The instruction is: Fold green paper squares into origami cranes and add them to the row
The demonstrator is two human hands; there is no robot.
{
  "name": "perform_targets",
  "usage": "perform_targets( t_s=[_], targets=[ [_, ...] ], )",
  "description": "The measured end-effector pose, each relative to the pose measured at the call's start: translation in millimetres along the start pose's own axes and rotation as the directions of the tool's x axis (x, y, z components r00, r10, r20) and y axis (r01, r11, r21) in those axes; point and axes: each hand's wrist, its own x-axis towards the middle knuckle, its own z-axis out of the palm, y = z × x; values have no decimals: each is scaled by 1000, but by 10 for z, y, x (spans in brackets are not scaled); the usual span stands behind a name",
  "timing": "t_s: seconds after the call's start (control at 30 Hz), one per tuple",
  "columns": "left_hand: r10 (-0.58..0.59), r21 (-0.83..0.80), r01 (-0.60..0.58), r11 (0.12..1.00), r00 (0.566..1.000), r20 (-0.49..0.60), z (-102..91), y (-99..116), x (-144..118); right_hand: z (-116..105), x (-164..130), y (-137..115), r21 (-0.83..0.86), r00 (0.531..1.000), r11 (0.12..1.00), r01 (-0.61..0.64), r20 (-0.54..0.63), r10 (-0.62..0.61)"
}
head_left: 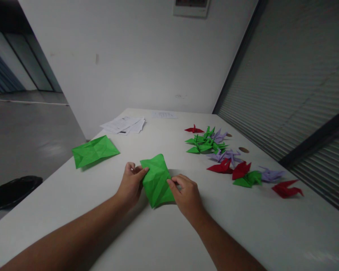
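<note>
A creased green sheet of origami paper (157,181) is held between my two hands, tilted above the white table. My left hand (132,181) pinches its left edge between thumb and fingers. On the opposite edge, my right hand (187,194) grips the paper the same way. The sheet's lower corner points toward me, and its surface shows several fold lines. A second creased green sheet (95,151) lies by itself at the table's left edge, partly raised off the surface.
Several folded paper cranes in green (205,146), red (287,189) and lilac (272,174) lie along the right side. Printed papers (123,125) rest at the back left of the white table (147,241). A black-lined bin (14,192) stands on the floor at left.
</note>
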Motion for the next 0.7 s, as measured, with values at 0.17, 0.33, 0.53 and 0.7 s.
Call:
perform_targets(
  t_s=[0.17,0.33,0.53,0.7],
  targets=[
    [5,82,-17,996,990,139,9,36,-47,-30,-8,-28,-57,999,998,27,-22,-28],
    [-72,197,19,980,962,264,-1,5,-144,-56,-17,-51,-93,997,994,56,-52,-61],
    [-191,164,148,975,938,289,1,8,-162,-60,-20,-68,-99,992,990,97,-66,-104],
    [-201,250,127,960,933,300,-15,-14,-122,-68,-23,-63,-82,991,991,108,-75,-114]
  ],
)
